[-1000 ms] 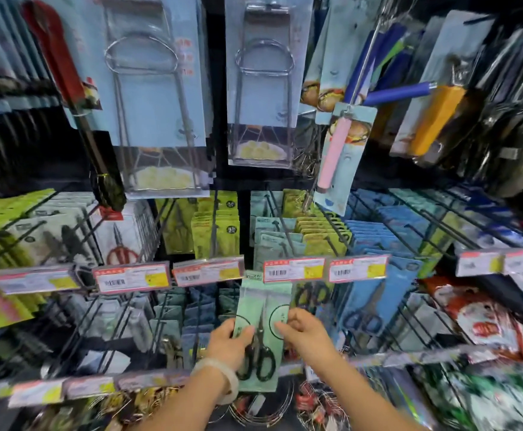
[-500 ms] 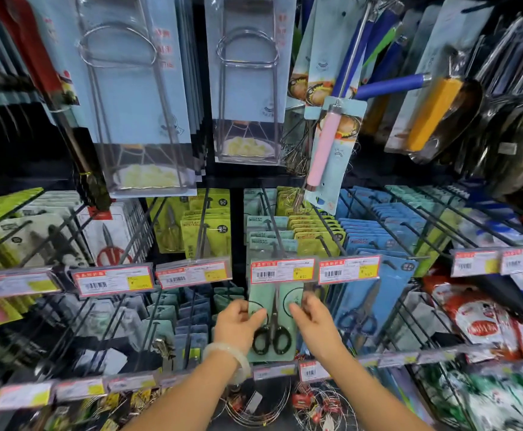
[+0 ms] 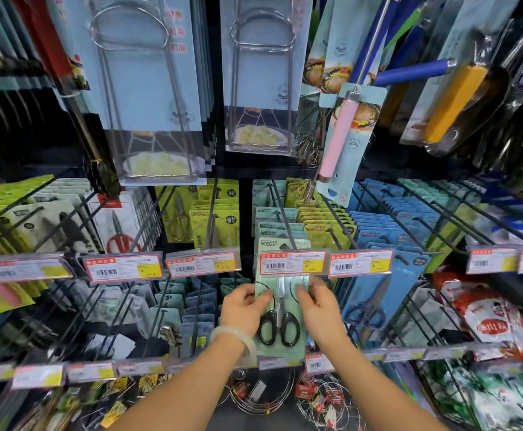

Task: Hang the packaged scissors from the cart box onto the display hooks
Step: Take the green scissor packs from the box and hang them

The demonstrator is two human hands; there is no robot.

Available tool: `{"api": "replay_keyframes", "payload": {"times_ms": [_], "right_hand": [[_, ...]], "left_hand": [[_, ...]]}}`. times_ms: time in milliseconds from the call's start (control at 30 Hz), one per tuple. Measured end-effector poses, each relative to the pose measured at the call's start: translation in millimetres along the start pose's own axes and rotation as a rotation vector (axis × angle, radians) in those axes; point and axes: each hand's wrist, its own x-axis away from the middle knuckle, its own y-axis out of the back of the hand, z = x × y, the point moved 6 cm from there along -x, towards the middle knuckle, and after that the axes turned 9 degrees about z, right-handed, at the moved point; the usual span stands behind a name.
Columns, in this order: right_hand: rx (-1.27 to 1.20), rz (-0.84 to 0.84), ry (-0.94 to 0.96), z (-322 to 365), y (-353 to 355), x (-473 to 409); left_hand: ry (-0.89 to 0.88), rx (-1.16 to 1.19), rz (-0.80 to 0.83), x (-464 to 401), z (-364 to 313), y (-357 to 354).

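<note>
A pale green card holding black-handled scissors (image 3: 280, 325) hangs upright in front of me, its top edge tucked behind a red-bordered price tag (image 3: 292, 262). My left hand (image 3: 244, 307) pinches the card's left edge and my right hand (image 3: 317, 306) pinches its right edge. The card's top sits at the tip of a dark display hook (image 3: 283, 213) that carries several matching green scissors packs (image 3: 280, 227) behind. Whether the hook passes through the card's hole is hidden by the price tag. The cart box is out of view.
Neighbouring hooks hold yellow-green packs (image 3: 325, 225), blue packs (image 3: 384, 231) and red-handled scissors (image 3: 120, 231). Large blue-carded wire racks (image 3: 148, 88) and a pink-handled whisk (image 3: 341, 129) hang above. A lower rail of price tags (image 3: 316, 363) runs under my wrists, with wire coils (image 3: 263, 396) below.
Both hands have lifted the scissors card upward and slightly right, from below the price-tag rail until its top slid behind the price tag at the hook's tip.
</note>
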Motion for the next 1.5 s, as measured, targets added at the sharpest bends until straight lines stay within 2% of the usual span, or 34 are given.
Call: {"api": "replay_keyframes", "payload": {"times_ms": [100,233,300,367,467,567,733,1067,1300,1500], "right_hand": [[0.110,0.049,-0.083,-6,-3,-9],[0.290,0.021,-0.184,-27,-13,-20],[0.441,0.124,-0.278,-39,-35,-20],[0.583,0.316,-0.300,-39,-70,-14],[0.754,0.515,-0.140,-10,-131,-4],[0.945,0.632,0.109,36,-196,6],[1.046,0.762,0.413,111,-313,33],[1.116,0.995,0.814,218,-551,144],[1.060,1.158,0.963,280,-688,230],[1.042,1.271,1.120,316,-773,292]], "left_hand": [[0.051,-0.148,0.023,-4,-2,-2],[0.222,-0.486,0.095,-8,20,15],[0.263,-0.772,0.107,-1,31,33],[0.285,-1.012,0.109,9,41,57],[0.344,-1.207,0.077,27,49,105],[0.398,-1.320,0.017,45,48,166],[0.512,-1.285,-0.183,91,52,282],[0.798,-1.098,-0.446,230,87,518],[0.937,-0.977,-0.620,340,108,648],[1.045,-0.906,-0.791,406,123,722]]}}
